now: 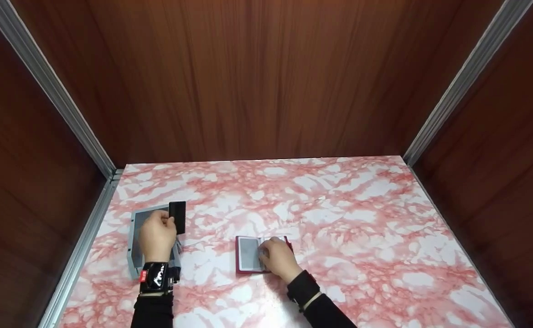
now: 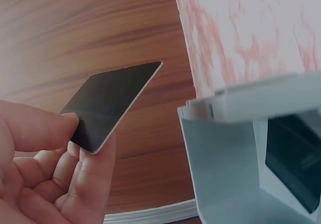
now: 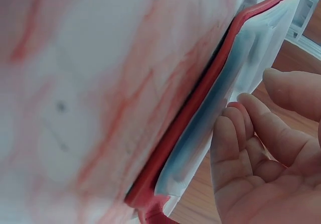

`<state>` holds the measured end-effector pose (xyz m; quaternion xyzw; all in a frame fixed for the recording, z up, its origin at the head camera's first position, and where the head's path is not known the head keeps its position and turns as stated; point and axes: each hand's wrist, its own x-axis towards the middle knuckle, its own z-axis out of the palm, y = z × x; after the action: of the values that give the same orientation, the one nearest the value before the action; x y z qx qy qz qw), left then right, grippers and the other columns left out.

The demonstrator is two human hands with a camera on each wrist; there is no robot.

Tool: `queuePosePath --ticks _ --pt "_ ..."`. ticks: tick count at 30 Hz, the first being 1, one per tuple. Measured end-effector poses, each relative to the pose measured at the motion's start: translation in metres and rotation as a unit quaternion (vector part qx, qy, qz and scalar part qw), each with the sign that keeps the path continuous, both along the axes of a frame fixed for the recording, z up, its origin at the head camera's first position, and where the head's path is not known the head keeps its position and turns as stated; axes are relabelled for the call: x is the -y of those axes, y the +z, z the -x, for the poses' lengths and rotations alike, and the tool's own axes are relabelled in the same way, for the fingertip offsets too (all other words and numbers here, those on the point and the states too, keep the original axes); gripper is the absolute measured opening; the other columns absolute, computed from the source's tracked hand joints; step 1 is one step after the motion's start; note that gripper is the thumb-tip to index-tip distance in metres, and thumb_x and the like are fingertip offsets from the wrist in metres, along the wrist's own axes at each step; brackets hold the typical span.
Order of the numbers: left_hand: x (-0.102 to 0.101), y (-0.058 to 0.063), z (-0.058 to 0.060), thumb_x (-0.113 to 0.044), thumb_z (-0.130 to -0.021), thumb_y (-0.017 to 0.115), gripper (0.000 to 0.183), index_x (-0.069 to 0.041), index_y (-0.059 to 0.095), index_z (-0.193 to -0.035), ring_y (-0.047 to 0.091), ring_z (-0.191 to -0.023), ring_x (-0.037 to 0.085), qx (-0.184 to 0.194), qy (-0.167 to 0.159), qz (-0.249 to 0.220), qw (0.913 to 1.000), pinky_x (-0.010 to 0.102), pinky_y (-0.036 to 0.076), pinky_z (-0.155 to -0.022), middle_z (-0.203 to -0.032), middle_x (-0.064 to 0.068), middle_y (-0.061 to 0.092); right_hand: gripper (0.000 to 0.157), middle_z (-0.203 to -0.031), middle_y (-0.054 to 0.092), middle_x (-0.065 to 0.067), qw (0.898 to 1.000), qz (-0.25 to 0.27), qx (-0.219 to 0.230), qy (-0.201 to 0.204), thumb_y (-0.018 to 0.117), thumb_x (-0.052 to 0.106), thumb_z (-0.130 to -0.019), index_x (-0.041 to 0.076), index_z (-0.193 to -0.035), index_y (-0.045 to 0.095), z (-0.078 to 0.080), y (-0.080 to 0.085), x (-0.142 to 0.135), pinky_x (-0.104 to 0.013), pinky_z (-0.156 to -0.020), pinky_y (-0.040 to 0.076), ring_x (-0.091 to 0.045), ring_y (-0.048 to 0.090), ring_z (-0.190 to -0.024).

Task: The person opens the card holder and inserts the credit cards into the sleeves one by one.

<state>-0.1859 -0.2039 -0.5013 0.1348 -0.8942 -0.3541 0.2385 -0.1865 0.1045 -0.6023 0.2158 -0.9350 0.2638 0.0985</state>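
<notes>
My left hand (image 1: 157,234) pinches a black card (image 1: 179,219) by one edge between thumb and fingers. The card is raised, its thin pale edge showing in the left wrist view. Below that hand stands a grey box (image 1: 132,255); dark flat pieces (image 2: 293,156) show inside it in the left wrist view. A red card holder (image 3: 200,111) lies spread open on the table, its clear plastic sleeves (image 1: 250,255) facing up. My right hand (image 1: 279,258) rests over its right half, fingertips at the sleeves, thumb apart from the fingers.
The table (image 1: 348,246) has a red and white marbled top. Brown wood-grain panels (image 1: 257,82) rise behind it and at both sides, with grey metal rails (image 1: 457,91) at the corners.
</notes>
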Motion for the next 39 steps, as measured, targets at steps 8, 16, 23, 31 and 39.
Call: queuePosePath --ticks 8,16,23,31,39 --pt "-0.013 -0.004 0.003 -0.005 -0.089 0.065 0.011 0.004 0.065 -0.095 0.064 -0.077 0.034 -0.006 -0.022 -0.018 0.9996 0.05 0.048 -0.071 -0.084 0.017 0.068 0.019 -0.091 0.064 -0.007 1.0 0.012 0.005 -0.001 0.077 0.01 -0.08 0.002 -0.097 0.071 -0.001 0.003 -0.003 -0.037 -0.077 0.051 -0.024 0.061 -0.085" --pt "-0.025 -0.007 0.004 -0.003 -0.087 0.066 0.007 0.004 0.065 -0.09 0.064 -0.075 0.033 -0.024 -0.039 -0.027 0.9986 0.049 0.048 -0.07 -0.08 0.015 0.068 0.02 -0.089 0.062 -0.008 1.0 0.023 -0.007 -0.005 0.076 0.008 -0.082 0.001 -0.099 0.069 0.0 0.003 -0.005 -0.039 -0.076 0.051 -0.024 0.061 -0.082" --pt "-0.036 -0.011 0.004 -0.004 -0.089 0.067 0.007 0.002 0.065 -0.093 0.064 -0.076 0.032 -0.025 -0.064 -0.033 0.9971 0.048 0.05 -0.07 -0.082 0.015 0.067 0.02 -0.086 0.065 -0.008 0.998 0.055 -0.015 -0.009 0.074 0.007 -0.082 0.001 -0.1 0.067 0.001 0.006 -0.006 -0.038 -0.073 0.051 -0.023 0.061 -0.078" --pt "-0.055 -0.018 0.007 -0.001 -0.084 0.07 0.006 0.001 0.065 -0.088 0.064 -0.073 0.028 -0.041 -0.084 -0.044 0.9946 0.043 0.051 -0.069 -0.077 0.01 0.067 0.023 -0.088 0.065 -0.008 0.994 0.106 -0.02 -0.015 0.072 0.005 -0.085 -0.001 -0.106 0.066 0.002 0.011 -0.005 -0.034 -0.072 0.053 -0.02 0.063 -0.076" --pt "-0.079 -0.026 0.005 0.0 -0.082 0.072 0.008 -0.002 0.066 -0.087 0.062 -0.07 0.021 -0.035 -0.097 -0.076 0.9918 0.038 0.049 -0.068 -0.075 0.005 0.066 0.027 -0.092 0.064 -0.008 0.986 0.168 -0.01 -0.016 0.069 0.003 -0.089 -0.005 -0.115 0.063 0.001 0.018 -0.003 -0.03 -0.073 0.055 -0.021 0.065 -0.081"
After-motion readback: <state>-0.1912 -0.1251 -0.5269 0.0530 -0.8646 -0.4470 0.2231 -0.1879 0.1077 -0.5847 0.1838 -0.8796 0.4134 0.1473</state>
